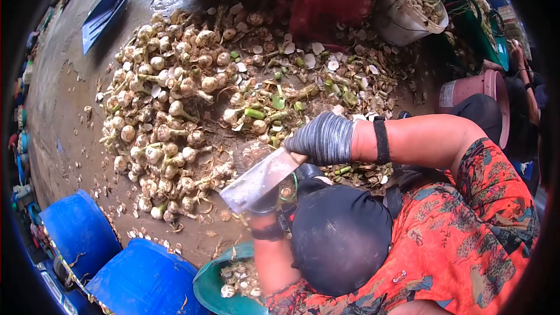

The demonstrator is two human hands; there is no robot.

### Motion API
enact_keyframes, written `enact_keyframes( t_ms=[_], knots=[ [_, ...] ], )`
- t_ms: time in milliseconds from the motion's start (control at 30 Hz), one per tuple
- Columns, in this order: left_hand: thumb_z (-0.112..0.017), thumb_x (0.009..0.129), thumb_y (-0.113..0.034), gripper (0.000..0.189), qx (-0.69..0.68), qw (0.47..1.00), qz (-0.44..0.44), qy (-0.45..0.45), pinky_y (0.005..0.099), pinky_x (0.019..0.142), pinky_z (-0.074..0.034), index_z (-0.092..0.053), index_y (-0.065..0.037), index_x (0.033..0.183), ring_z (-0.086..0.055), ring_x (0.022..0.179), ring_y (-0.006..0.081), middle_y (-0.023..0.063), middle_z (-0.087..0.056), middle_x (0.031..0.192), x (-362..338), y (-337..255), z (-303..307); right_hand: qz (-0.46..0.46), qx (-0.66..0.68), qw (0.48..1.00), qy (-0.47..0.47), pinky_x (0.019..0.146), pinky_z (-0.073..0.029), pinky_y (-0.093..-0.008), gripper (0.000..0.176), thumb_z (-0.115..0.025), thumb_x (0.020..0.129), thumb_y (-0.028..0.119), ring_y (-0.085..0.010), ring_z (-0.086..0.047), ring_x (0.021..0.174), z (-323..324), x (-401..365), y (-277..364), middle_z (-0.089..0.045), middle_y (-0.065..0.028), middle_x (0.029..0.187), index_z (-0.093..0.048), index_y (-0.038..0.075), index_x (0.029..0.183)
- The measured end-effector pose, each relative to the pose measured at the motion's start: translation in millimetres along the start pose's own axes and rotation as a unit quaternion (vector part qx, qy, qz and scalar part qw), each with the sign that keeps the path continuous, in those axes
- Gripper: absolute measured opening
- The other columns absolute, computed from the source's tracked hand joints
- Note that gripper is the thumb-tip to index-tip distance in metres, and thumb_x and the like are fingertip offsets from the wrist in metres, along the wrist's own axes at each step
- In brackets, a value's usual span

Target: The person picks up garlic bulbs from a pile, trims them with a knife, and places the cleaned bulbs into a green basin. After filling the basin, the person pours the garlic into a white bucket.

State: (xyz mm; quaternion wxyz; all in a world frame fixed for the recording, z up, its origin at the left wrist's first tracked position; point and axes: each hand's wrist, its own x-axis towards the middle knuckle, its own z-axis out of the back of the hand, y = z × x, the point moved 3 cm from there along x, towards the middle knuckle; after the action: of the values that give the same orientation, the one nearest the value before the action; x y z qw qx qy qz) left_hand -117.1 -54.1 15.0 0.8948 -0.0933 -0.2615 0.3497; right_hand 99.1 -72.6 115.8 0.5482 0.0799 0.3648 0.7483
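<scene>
A dark cap (341, 239) sits nearest the camera. The broad knife (259, 182) overlaps the gloved left hand (266, 203) in view, so a slipping grip could let its edge nick the hidden fingers. The right hand (321, 139) clenches the handle, its arm stretched across from the shoulder; what the left hand holds, I cannot tell. Garlic bulbs (153, 154) lie heaped beyond the blade.

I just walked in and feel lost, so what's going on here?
A person's gloved right hand grips a cleaver, its blade partly covering the left hand; what that hand holds is hidden. Stemmed bulbs, apparently garlic, lie piled on the ground among scraps. A green tub nearby holds some bulbs.
</scene>
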Motion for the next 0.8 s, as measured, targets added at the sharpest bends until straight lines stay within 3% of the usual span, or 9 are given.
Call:
enact_keyframes(
  t_ms=[167, 233, 333, 433, 467, 567, 633, 767, 800],
  knots=[
    [-0.071, 0.077, -0.010, 0.011, 0.025, 0.995, -0.021, 0.089, 0.0398, 0.075, -0.054, -0.066, -0.015, 0.085, -0.062, 0.060, 0.0206, 0.0037, -0.063, 0.070, 35.4, -25.2, 27.2, -0.009, -0.059, 0.998, 0.006, 0.062, -0.052, -0.0447, 0.021, -0.064, 0.075, 0.015, -0.0349, -0.066, 0.074, -9.8, 5.2, -30.5, -0.065, -0.0119, 0.078, -0.060, 0.012, 0.095],
    [-0.077, 0.078, -0.017, 0.038, -0.247, 0.959, 0.133, 0.041, 0.0351, 0.077, -0.052, -0.057, -0.010, 0.110, -0.059, 0.078, 0.0183, 0.0075, -0.060, 0.093, 51.5, -30.8, 37.2, -0.005, -0.049, 0.998, -0.035, 0.065, -0.053, -0.0437, 0.018, -0.063, 0.080, 0.017, -0.0340, -0.068, 0.077, -12.7, 2.1, -52.7, -0.068, -0.0135, 0.082, -0.064, 0.009, 0.096],
    [-0.083, 0.077, -0.020, 0.059, -0.472, 0.826, 0.305, -0.044, 0.0314, 0.080, -0.051, -0.049, -0.008, 0.125, -0.056, 0.092, 0.0159, 0.0086, -0.056, 0.107, 54.7, -30.3, 49.7, -0.303, 0.008, 0.952, -0.032, 0.068, -0.052, -0.0439, 0.017, -0.060, 0.089, 0.021, -0.0315, -0.068, 0.078, 5.5, -13.3, -103.2, -0.068, -0.0171, 0.084, -0.066, 0.011, 0.102],
    [-0.087, 0.072, -0.032, 0.073, -0.455, 0.822, 0.343, 0.011, 0.0305, 0.086, -0.049, -0.047, -0.008, 0.128, -0.055, 0.102, 0.0189, 0.0086, -0.053, 0.113, 49.7, -19.1, 28.1, -0.132, 0.069, 0.988, -0.051, 0.065, -0.053, -0.0406, 0.024, -0.060, 0.093, 0.031, -0.0298, -0.064, 0.071, -3.0, 2.2, -73.1, -0.062, -0.0143, 0.078, -0.062, 0.017, 0.113],
    [-0.088, 0.070, -0.036, 0.077, -0.373, 0.894, 0.250, 0.011, 0.0327, 0.089, -0.048, -0.046, -0.008, 0.128, -0.055, 0.105, 0.0213, 0.0095, -0.053, 0.115, 59.0, -17.8, 21.4, 0.116, 0.081, 0.973, -0.182, 0.062, -0.054, -0.0384, 0.026, -0.057, 0.096, 0.035, -0.0301, -0.063, 0.070, -21.9, 14.5, -69.7, -0.058, -0.0120, 0.076, -0.059, 0.018, 0.116],
    [-0.086, 0.067, -0.048, 0.093, -0.288, 0.949, 0.124, 0.021, 0.0416, 0.103, -0.040, -0.040, -0.005, 0.135, -0.049, 0.119, 0.0286, 0.0144, -0.047, 0.128, 78.1, -25.7, 23.4, -0.205, 0.358, 0.909, 0.067, 0.065, -0.053, -0.0367, 0.041, -0.064, 0.089, 0.045, -0.0252, -0.063, 0.073, -5.3, 27.8, -23.1, -0.066, -0.0134, 0.087, -0.062, 0.010, 0.111],
    [-0.085, 0.070, -0.045, 0.103, -0.361, 0.912, 0.193, -0.018, 0.0416, 0.107, -0.037, -0.029, -0.004, 0.146, -0.044, 0.126, 0.0276, 0.0169, -0.039, 0.139, 75.1, -25.2, 27.7, -0.132, 0.349, 0.928, -0.019, 0.074, -0.052, -0.0365, 0.053, -0.073, 0.081, 0.047, -0.0242, -0.065, 0.080, 2.5, 32.1, -16.3, -0.068, -0.0134, 0.090, -0.061, 0.007, 0.114],
    [-0.062, 0.092, -0.041, 0.066, -0.816, 0.484, 0.299, 0.100, 0.0395, 0.097, -0.050, -0.038, -0.002, 0.140, -0.056, 0.115, 0.0288, 0.0175, -0.055, 0.125, 68.0, -16.1, -0.6, -0.052, 0.336, 0.932, -0.130, 0.082, -0.051, -0.0362, 0.054, -0.076, 0.080, 0.044, -0.0258, -0.066, 0.085, -8.7, 22.1, -18.9, -0.068, -0.0132, 0.090, -0.061, 0.008, 0.116],
    [-0.062, 0.093, -0.036, 0.058, -0.792, 0.491, 0.347, 0.109, 0.0387, 0.096, -0.050, -0.044, -0.003, 0.136, -0.059, 0.110, 0.0277, 0.0156, -0.059, 0.119, 58.4, -12.1, -10.1, -0.070, 0.326, 0.939, -0.088, 0.082, -0.051, -0.0365, 0.054, -0.077, 0.079, 0.044, -0.0263, -0.067, 0.087, -2.8, 18.8, -13.6, -0.068, -0.0131, 0.091, -0.062, 0.008, 0.117]
  ],
)
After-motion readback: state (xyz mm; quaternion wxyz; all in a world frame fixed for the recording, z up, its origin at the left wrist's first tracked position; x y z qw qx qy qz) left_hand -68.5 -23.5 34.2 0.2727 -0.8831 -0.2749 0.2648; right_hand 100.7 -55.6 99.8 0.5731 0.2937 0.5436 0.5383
